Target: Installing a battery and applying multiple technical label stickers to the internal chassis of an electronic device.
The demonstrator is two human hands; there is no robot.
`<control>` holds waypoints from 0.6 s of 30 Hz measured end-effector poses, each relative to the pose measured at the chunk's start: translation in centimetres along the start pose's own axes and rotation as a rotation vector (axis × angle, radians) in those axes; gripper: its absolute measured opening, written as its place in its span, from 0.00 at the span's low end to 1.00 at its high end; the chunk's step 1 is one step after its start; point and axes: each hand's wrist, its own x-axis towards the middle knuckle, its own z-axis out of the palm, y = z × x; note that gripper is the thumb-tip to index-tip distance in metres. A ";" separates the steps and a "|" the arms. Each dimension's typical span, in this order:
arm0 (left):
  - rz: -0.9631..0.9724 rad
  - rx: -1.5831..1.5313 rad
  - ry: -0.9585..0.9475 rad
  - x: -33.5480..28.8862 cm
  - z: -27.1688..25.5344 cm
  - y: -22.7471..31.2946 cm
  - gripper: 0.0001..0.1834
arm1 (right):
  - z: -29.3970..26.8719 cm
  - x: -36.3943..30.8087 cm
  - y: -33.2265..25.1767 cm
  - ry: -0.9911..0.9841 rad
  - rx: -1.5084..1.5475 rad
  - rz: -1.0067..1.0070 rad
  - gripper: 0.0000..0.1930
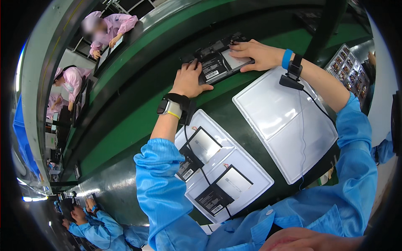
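Note:
On the green bench surface ahead of me lies an open black tablet-like device housing (204, 50). A flat battery (213, 68), part black with a label and part silver, sits in it. My left hand (189, 80) grips the housing's left end, fingertips on its edge and thumb along the near side. My right hand (260, 55) spans the right end, its fingers over the far part and its thumb near the front edge, covering part of the silver area. Both wrists carry straps with dark cabled modules.
Nearer me, a white tray (260, 183) holds two similar batteries (224, 189). Right of it lies a bare white tray (289, 121). A clear tray of small parts (346, 69) is at far right. Co-workers in pink (119, 23) and blue (98, 228) sit to the left.

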 end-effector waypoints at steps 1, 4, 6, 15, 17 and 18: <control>0.034 0.044 0.063 -0.7 0.3 0.0 0.55 | 0.2 0.1 -0.3 -0.024 -0.012 -0.026 0.33; 0.097 0.129 0.135 -1.8 0.5 0.0 0.48 | 0.9 0.2 -0.5 -0.032 -0.036 -0.057 0.33; 0.132 0.166 0.146 -2.0 0.6 0.3 0.45 | 1.4 0.1 -0.4 -0.017 -0.051 -0.058 0.33; 0.122 0.216 0.186 -2.6 3.3 0.4 0.41 | 2.1 0.6 -1.0 -0.016 -0.112 -0.060 0.30; 0.090 0.077 0.186 -2.5 3.3 0.2 0.41 | 1.9 0.6 -1.2 -0.010 -0.034 -0.019 0.30; 0.091 0.083 0.189 -2.5 3.1 -0.2 0.41 | 2.0 0.5 -1.1 -0.004 -0.036 -0.020 0.30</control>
